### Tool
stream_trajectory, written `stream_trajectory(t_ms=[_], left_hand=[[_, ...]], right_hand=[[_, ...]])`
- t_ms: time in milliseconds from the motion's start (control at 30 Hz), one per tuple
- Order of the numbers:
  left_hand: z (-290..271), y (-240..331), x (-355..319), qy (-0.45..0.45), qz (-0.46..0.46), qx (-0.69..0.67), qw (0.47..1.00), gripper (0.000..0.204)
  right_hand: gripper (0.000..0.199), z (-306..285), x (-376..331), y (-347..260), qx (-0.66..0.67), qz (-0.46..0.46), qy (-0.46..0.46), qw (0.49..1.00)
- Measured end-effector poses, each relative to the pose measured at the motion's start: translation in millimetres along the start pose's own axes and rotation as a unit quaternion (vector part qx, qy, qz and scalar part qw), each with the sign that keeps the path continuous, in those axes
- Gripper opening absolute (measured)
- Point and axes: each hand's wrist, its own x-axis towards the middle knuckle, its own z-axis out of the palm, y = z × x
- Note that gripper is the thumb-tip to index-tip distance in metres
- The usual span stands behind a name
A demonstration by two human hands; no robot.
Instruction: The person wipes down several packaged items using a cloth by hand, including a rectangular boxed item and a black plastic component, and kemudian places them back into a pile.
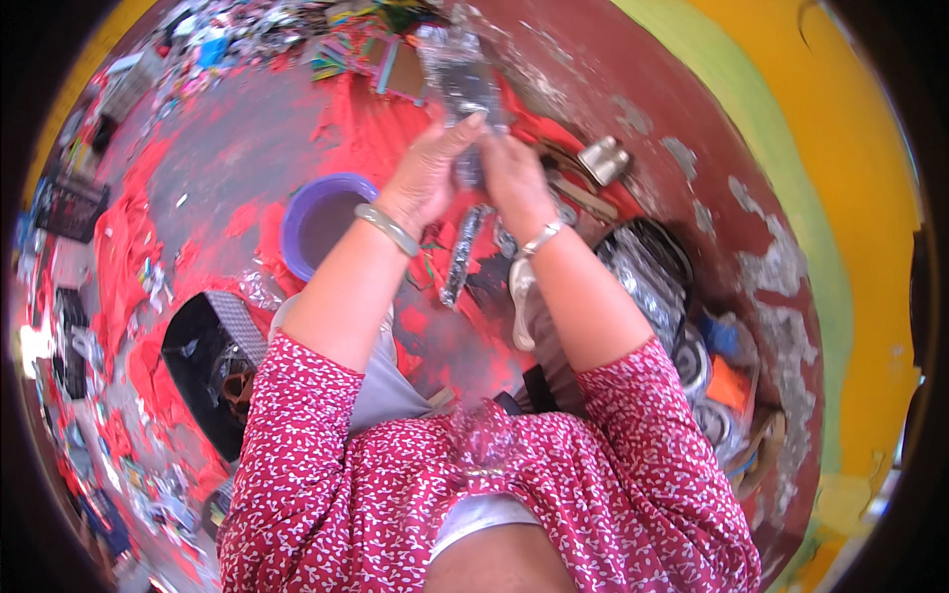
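Both hands are up in the middle, held close together. The left hand (427, 176) and the right hand (512, 176) are pinching a clear, crinkly plastic wrapper (461, 74) that sticks up toward twelve o'clock. The fingers of both hands are pressed together on the bottom end of it. The left thumb lies across the front of it. A shiny dark strip (463, 255) hangs down below the hands toward six o'clock; I cannot tell if it is part of the wrapper or a thing apart.

It looks to me like the person is busy holding and working this wrapper, maybe folding or closing its end. The next move would need a firm pinch and a careful pull or twist, so the thin plastic does not slip or tear.

At nine o'clock from the hands, a purple bowl (324, 225) sits on the red floor (247, 138). At three o'clock, a small silver tool (603, 159) lies near the hands. Down at four o'clock, there is a dark tub (647, 272) full of silver wrappers.
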Motion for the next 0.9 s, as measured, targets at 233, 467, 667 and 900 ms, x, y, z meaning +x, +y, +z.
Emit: stream_trajectory(t_ms=[233, 467, 667, 900], left_hand=[[-26, 14, -6, 0.12, -0.031, 0.024, 0.992, 0.025], [-31, 13, -19, 0.102, -0.05, -0.012, 0.993, 0.017], [-33, 3, -29, 0.142, -0.062, 0.009, 0.988, 0.016], [-13, 5, -38, 0.089, -0.095, -0.002, 0.992, 0.024]], right_hand=[[0.028, -87, -52, -67, -0.122, 0.054, -0.095, 0.987], [0.021, -300, -161, -25, -0.086, 0.189, 0.264, 0.942], [0.021, -290, -229, 127, -0.112, 0.356, 0.249, 0.894], [0.026, -216, -199, 202, -0.482, 0.34, 0.116, 0.799]])
